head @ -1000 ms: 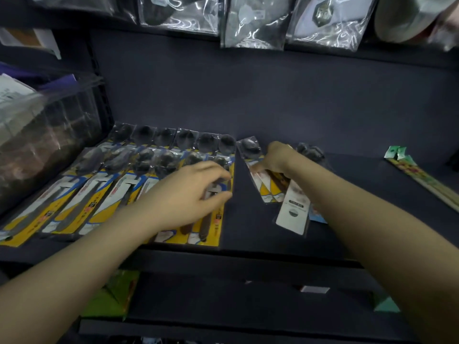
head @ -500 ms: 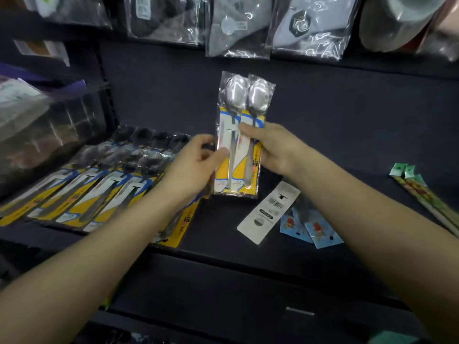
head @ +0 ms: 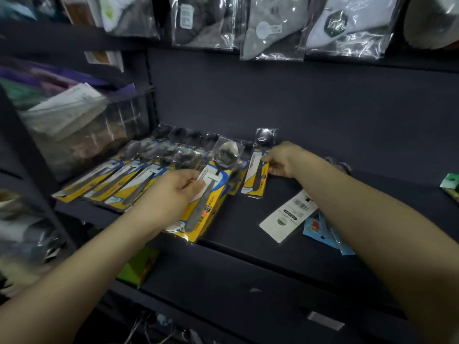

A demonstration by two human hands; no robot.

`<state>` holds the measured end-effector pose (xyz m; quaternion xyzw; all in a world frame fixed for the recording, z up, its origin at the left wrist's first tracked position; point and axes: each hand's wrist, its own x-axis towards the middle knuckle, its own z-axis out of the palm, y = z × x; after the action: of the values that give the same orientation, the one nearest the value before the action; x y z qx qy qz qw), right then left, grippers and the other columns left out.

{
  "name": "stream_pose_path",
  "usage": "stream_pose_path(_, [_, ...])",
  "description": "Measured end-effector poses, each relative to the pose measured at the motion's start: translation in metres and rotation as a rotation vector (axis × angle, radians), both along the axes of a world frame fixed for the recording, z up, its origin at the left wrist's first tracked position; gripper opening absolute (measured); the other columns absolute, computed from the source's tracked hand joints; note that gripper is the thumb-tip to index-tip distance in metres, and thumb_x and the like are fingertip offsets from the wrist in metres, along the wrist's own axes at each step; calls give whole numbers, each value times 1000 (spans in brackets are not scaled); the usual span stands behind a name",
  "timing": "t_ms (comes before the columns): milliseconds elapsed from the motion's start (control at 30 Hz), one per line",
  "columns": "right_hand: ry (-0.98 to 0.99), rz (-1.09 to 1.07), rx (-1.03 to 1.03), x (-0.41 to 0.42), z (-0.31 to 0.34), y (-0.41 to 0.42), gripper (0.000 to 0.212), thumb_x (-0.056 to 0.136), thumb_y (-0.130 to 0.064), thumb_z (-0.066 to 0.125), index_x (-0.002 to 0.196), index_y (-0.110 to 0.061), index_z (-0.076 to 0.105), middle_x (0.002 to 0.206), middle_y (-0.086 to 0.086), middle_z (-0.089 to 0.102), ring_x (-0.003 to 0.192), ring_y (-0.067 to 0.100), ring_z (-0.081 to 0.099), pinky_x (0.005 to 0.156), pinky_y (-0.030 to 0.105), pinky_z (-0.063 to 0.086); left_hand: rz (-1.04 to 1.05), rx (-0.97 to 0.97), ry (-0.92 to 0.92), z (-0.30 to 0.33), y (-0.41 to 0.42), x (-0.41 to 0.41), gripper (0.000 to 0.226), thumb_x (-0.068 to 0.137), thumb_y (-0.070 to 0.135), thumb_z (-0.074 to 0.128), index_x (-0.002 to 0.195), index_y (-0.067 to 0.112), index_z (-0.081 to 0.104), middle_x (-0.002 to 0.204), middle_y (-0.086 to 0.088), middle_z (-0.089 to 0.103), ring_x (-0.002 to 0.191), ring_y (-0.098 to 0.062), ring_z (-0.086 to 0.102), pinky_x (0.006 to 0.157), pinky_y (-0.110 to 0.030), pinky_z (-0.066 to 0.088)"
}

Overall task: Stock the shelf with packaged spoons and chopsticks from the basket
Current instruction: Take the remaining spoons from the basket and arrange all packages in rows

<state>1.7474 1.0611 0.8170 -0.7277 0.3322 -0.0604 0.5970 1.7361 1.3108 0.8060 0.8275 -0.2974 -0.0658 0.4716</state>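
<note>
1. the two spoon packs, held up together half a second ago, are now split: left hand pinches one spoon pack at the row's right end.
2. right hand pinches the second pack just beside it on the shelf.
3. the white tag and blue packets lie near the shelf's front edge, limiting room to the right; no basket is in view.

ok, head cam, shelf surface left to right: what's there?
Row of spoon packs → left hand gripping a spoon pack → right hand pinching a second spoon pack → white tag → blue packets
</note>
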Motion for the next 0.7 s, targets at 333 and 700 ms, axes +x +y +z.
stream_pose_path(333, [-42,133,-490,-16,6,21,41,98,-38,35,76,-8,53,67,6,52,58,22,50,51,26,39,-93,12,122,-7,-16,-8,34,92,24,47,127,23,48,105,-1,67,98,-14,62,96,-34,45])
stream_pose_path(700, [-214,186,-460,-14,-18,14,26,81,-3,67,65,-17,53,58,1,54,42,1,49,47,15,41,-268,382,-664,-24,-22,0,40,87,45,39,111,23,63,94,-4,57,93,-23,47,87,-34,44])
